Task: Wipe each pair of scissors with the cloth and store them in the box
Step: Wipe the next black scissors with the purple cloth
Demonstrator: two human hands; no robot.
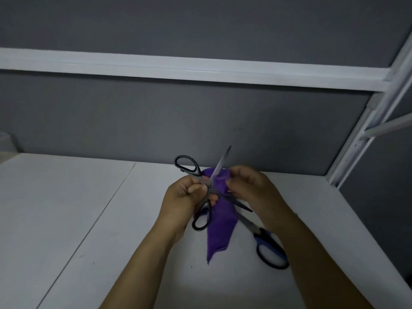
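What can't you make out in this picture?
All head view.
box: not in frame; a pale object at the left edge is cut off and blurred.
blue scissors: tips behind the purple cloth, handle partly under the right forearm.
black scissors: one blade partly covered by cloth and right hand.

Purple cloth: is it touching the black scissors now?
Touching. Head view: the purple cloth wraps one blade of the black scissors, pinched by the right hand.

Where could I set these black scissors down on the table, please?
The bare tabletop left of the left hand, both sides of the seam, is free. Crowded on the right, where the purple cloth hangs and blue-handled scissors lie.
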